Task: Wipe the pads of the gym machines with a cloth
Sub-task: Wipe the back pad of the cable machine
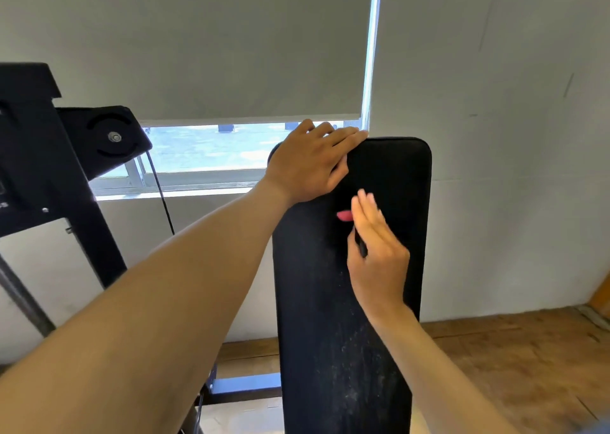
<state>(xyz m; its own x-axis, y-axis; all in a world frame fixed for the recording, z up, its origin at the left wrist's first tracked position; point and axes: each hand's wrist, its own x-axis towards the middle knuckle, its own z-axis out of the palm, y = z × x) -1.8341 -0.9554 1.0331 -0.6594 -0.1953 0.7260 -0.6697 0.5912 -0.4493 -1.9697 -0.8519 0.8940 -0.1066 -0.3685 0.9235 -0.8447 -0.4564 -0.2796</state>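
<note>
Pad [350, 301] standing upright at centre frame is being wiped: I am bracing its eleven o'clock corner with my left hand [307, 166], fingers lying flat, while my right hand [376, 252] is pressing a mostly hidden pink cloth [344, 216] flat-fingered, dusty six o'clock stretch probably next.

There were two hands, a left hand [308, 163] and a right hand [374, 252]. There was one black pad [333, 334], one window blind [198, 54] and one pink thing [344, 216].
</note>
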